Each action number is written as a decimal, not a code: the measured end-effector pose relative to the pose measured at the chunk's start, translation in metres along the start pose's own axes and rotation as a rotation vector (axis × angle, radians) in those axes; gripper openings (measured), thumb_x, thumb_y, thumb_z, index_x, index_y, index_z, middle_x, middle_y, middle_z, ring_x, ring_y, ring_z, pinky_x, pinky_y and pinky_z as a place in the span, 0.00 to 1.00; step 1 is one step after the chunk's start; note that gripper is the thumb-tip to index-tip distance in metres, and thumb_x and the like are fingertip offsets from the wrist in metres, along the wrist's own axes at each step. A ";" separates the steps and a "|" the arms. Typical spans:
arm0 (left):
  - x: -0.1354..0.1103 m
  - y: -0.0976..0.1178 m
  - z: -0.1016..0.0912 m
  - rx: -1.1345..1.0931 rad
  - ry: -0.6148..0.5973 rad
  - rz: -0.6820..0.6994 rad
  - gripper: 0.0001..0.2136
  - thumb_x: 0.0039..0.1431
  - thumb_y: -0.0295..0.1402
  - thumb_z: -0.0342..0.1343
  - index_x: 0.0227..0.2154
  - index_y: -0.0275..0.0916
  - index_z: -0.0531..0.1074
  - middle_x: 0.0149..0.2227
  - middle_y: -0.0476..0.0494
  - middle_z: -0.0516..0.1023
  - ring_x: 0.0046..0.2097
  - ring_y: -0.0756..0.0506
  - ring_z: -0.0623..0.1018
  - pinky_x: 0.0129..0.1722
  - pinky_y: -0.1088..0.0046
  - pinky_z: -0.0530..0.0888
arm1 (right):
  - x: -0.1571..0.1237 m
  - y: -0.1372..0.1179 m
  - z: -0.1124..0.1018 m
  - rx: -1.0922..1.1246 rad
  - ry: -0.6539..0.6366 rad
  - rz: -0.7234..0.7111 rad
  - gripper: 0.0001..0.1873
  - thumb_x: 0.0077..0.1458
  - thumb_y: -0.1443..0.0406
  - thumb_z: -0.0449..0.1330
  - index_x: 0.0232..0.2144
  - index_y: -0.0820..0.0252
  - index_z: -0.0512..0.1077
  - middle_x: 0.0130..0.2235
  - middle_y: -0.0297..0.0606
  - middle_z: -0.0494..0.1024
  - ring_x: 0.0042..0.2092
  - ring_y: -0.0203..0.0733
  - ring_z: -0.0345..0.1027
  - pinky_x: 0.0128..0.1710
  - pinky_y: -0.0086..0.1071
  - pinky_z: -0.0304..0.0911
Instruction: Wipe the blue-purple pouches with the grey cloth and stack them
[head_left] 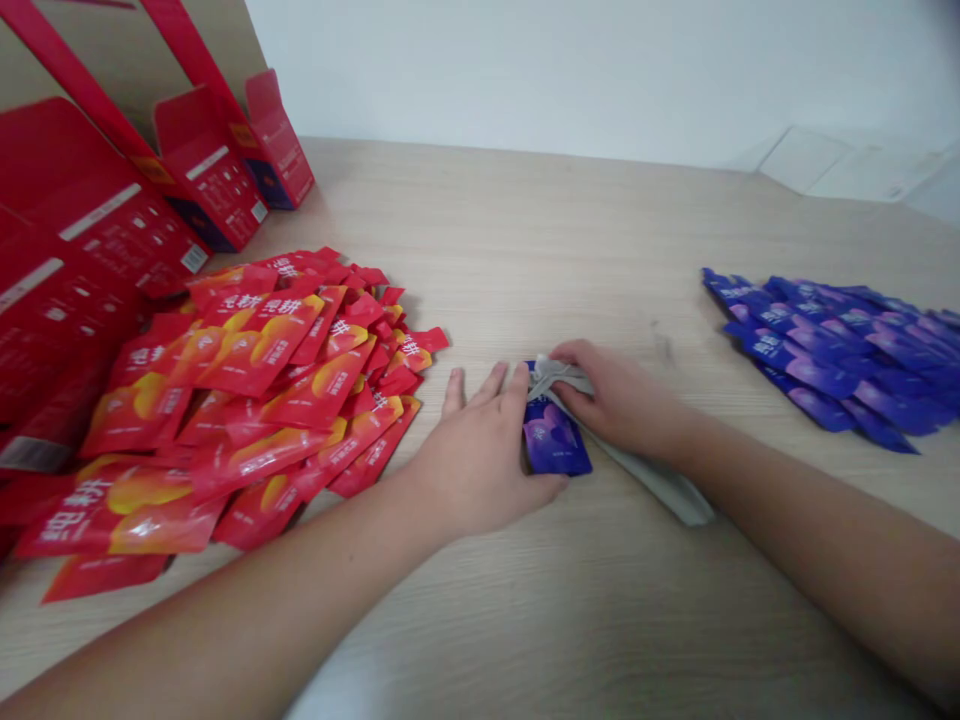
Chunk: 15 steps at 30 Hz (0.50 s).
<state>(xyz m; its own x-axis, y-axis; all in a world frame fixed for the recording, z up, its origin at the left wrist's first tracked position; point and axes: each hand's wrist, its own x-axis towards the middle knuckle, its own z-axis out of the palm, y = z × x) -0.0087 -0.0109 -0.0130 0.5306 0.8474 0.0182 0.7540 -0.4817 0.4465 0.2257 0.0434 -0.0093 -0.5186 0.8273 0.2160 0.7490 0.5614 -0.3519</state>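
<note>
A single purple pouch [555,440] lies flat on the table between my hands. My left hand [484,455] rests on the table with its fingers spread, its index finger and thumb touching the pouch's left side. In my closed right hand [611,395] is a bunched grey cloth [562,375], pressed onto the upper part of the pouch. The cloth's loose end trails out under my right wrist toward the lower right. Part of the pouch's top is hidden by the cloth and fingers.
To the left, a large heap of red pouches [259,345] spreads over the table [480,240]. Behind it stand red cardboard boxes [214,175] with raised flaps. A pile of purple pouches [840,350] lies at the right. White sheet-like material [855,165] sits at the back right by the wall.
</note>
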 end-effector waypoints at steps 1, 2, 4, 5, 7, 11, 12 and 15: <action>-0.001 0.000 0.000 0.001 0.001 0.004 0.54 0.60 0.56 0.65 0.78 0.34 0.44 0.78 0.26 0.56 0.81 0.29 0.51 0.78 0.34 0.39 | 0.000 0.006 0.001 -0.040 0.043 0.005 0.15 0.71 0.61 0.60 0.56 0.58 0.74 0.51 0.47 0.84 0.50 0.55 0.80 0.50 0.47 0.73; -0.001 0.000 0.001 0.005 0.003 0.009 0.54 0.60 0.56 0.64 0.78 0.34 0.44 0.79 0.26 0.55 0.81 0.30 0.51 0.78 0.35 0.39 | -0.001 0.011 0.000 -0.092 0.081 -0.013 0.15 0.71 0.61 0.60 0.56 0.59 0.74 0.50 0.48 0.84 0.50 0.56 0.79 0.51 0.48 0.73; -0.002 -0.001 0.001 0.017 0.009 0.013 0.53 0.60 0.56 0.64 0.78 0.34 0.44 0.79 0.26 0.55 0.81 0.30 0.51 0.78 0.37 0.40 | -0.006 0.015 -0.004 -0.210 0.147 -0.120 0.13 0.72 0.63 0.59 0.55 0.59 0.75 0.51 0.49 0.84 0.52 0.57 0.78 0.54 0.50 0.72; -0.003 -0.001 0.001 0.023 0.011 0.013 0.53 0.61 0.56 0.63 0.78 0.33 0.45 0.79 0.25 0.55 0.81 0.30 0.50 0.79 0.38 0.40 | -0.009 0.013 -0.006 -0.265 0.164 -0.195 0.13 0.72 0.64 0.59 0.55 0.58 0.76 0.52 0.49 0.84 0.53 0.57 0.77 0.54 0.50 0.71; -0.003 -0.001 0.001 0.036 0.013 0.013 0.54 0.61 0.57 0.63 0.78 0.30 0.45 0.79 0.23 0.54 0.81 0.31 0.50 0.79 0.39 0.41 | -0.016 0.004 -0.012 -0.349 0.128 -0.346 0.12 0.72 0.65 0.59 0.55 0.56 0.77 0.53 0.48 0.84 0.53 0.57 0.76 0.54 0.51 0.71; -0.003 -0.001 0.000 0.061 -0.003 0.014 0.54 0.62 0.58 0.62 0.77 0.27 0.47 0.78 0.22 0.54 0.81 0.31 0.50 0.79 0.40 0.42 | -0.023 -0.020 -0.016 -0.329 -0.051 -0.439 0.11 0.71 0.68 0.59 0.52 0.57 0.78 0.55 0.48 0.83 0.54 0.58 0.75 0.54 0.53 0.71; -0.003 -0.001 0.000 0.065 -0.009 0.011 0.53 0.62 0.59 0.61 0.77 0.27 0.47 0.78 0.22 0.54 0.81 0.31 0.50 0.79 0.41 0.43 | -0.022 -0.024 -0.015 -0.280 -0.068 -0.424 0.11 0.72 0.68 0.59 0.51 0.58 0.79 0.55 0.48 0.83 0.54 0.57 0.76 0.55 0.52 0.71; -0.003 0.000 -0.003 0.069 -0.026 0.002 0.52 0.63 0.59 0.61 0.77 0.28 0.49 0.78 0.23 0.56 0.81 0.31 0.50 0.79 0.41 0.43 | -0.018 -0.026 -0.010 -0.086 -0.079 -0.344 0.10 0.74 0.65 0.57 0.46 0.59 0.80 0.51 0.47 0.85 0.52 0.52 0.78 0.55 0.48 0.72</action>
<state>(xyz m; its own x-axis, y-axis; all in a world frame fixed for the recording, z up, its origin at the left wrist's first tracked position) -0.0112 -0.0130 -0.0104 0.5418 0.8405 -0.0049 0.7770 -0.4986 0.3842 0.2199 0.0141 0.0053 -0.7737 0.5878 0.2363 0.5557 0.8088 -0.1922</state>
